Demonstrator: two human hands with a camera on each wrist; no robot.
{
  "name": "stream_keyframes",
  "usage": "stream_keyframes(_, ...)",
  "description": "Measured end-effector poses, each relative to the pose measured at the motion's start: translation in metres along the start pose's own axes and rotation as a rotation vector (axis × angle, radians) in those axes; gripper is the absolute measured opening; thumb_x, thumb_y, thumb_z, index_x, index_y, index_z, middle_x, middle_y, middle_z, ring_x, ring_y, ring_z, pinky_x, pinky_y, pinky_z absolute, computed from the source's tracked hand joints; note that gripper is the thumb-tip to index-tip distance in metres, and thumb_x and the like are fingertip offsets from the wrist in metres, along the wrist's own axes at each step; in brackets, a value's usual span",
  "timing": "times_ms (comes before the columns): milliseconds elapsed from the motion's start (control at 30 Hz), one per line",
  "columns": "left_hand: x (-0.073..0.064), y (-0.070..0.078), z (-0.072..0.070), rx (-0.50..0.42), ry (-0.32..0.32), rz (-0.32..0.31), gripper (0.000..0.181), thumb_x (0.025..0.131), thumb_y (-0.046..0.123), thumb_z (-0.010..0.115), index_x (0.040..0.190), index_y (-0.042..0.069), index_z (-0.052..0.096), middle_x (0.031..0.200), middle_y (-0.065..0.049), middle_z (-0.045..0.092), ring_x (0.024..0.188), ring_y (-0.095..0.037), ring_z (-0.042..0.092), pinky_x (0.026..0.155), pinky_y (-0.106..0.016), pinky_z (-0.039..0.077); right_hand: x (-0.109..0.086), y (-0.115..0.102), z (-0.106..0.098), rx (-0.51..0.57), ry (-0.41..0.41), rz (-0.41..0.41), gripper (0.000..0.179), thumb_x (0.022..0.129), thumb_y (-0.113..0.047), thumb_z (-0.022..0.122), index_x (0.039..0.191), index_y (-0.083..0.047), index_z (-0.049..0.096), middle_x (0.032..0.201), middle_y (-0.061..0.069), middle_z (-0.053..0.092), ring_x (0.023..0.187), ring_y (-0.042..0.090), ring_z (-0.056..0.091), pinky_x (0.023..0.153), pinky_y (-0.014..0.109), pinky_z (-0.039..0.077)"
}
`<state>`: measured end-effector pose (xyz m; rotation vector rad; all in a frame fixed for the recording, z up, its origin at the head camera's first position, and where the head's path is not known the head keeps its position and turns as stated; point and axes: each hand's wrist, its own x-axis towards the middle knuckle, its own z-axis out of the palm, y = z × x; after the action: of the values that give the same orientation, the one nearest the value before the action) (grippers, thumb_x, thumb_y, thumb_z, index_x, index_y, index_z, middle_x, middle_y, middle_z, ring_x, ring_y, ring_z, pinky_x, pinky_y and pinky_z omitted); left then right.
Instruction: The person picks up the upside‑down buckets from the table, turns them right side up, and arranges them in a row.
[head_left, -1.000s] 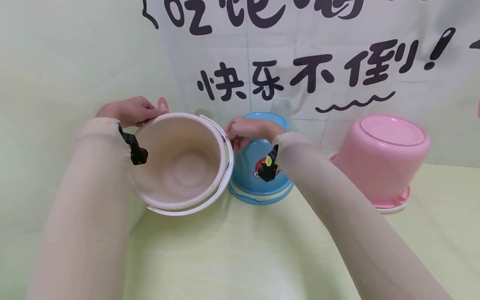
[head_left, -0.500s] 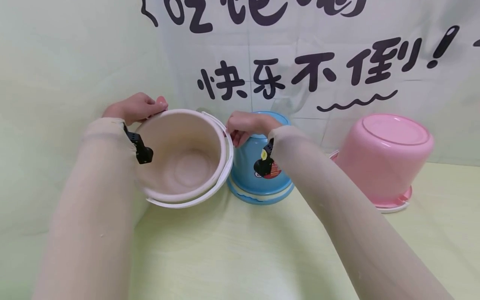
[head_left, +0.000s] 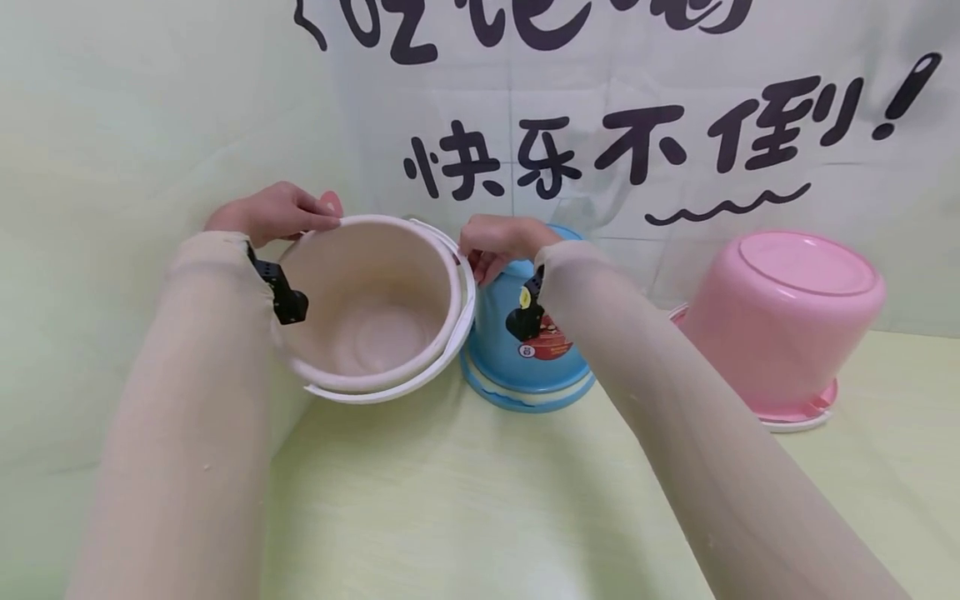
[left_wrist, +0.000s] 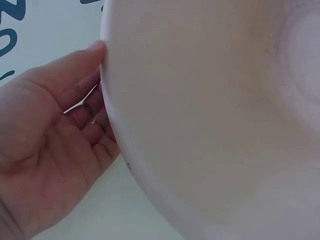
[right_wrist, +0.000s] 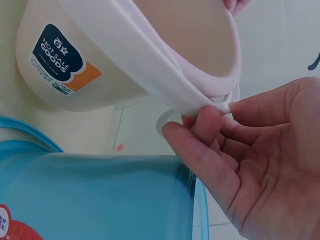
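A cream bucket (head_left: 360,283) hangs tilted, its open mouth facing me, beside the left wall. My left hand (head_left: 273,215) pinches its rim at the upper left; in the left wrist view the thumb lies at the rim's edge and the fingers go behind the outer wall. At the upper right, my right hand (head_left: 504,246) pinches the white bail handle (right_wrist: 165,87) close to the rim, as the right wrist view shows. A label (right_wrist: 59,57) marks the cream bucket's outside. Right below that hand stands an upside-down blue bucket (head_left: 506,350).
Farther right, a pink bucket (head_left: 787,333) rests upside down with its rim on the pale table (head_left: 465,500). Behind the buckets, a white wall sheet (head_left: 555,92) bears large black characters. A pale green wall (head_left: 150,108) closes off the left side.
The cream bucket's lower rim has risen and its mouth looks narrower from top to bottom. Both hands keep their hold and have moved slightly up. The whole view has shifted a little.
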<state>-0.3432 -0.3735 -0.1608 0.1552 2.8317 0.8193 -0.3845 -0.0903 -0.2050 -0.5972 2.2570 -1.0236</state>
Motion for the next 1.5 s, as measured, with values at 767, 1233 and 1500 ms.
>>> stream_keyframes(767, 0.005, -0.008, 0.019, 0.034, 0.022, -0.04, 0.042, 0.089, 0.002, 0.043, 0.13, -0.009, 0.044, 0.121, -0.028, 0.048, 0.108, -0.038, 0.04, 0.084, -0.042, 0.043, 0.017, -0.002, 0.013, -0.208, 0.074, 0.001, 0.021, 0.095, -0.009, 0.046, 0.086, 0.003, 0.061, 0.065, 0.008, 0.055, 0.052, 0.013, 0.055, 0.061, 0.025, 0.053)
stream_keyframes(1233, 0.011, -0.021, 0.027, 0.017, 0.096, -0.041, 0.038, 0.089, 0.0, 0.044, 0.125, -0.011, 0.048, 0.118, -0.03, 0.049, 0.104, -0.04, 0.042, 0.084, -0.045, 0.044, 0.03, -0.008, 0.039, -0.449, 0.303, 0.015, 0.022, 0.091, 0.001, 0.048, 0.075, 0.003, 0.063, 0.06, 0.011, 0.063, 0.045, 0.016, 0.058, 0.049, 0.025, 0.051)
stream_keyframes(1500, 0.023, -0.023, 0.028, 0.009, 0.12, -0.065, 0.037, 0.089, 0.003, 0.049, 0.124, -0.008, 0.051, 0.116, -0.028, 0.05, 0.101, -0.038, 0.043, 0.076, -0.041, 0.049, 0.029, -0.005, 0.043, -0.497, 0.369, 0.003, 0.024, 0.093, -0.004, 0.048, 0.075, 0.0, 0.063, 0.062, 0.01, 0.065, 0.048, 0.016, 0.06, 0.047, 0.023, 0.049)
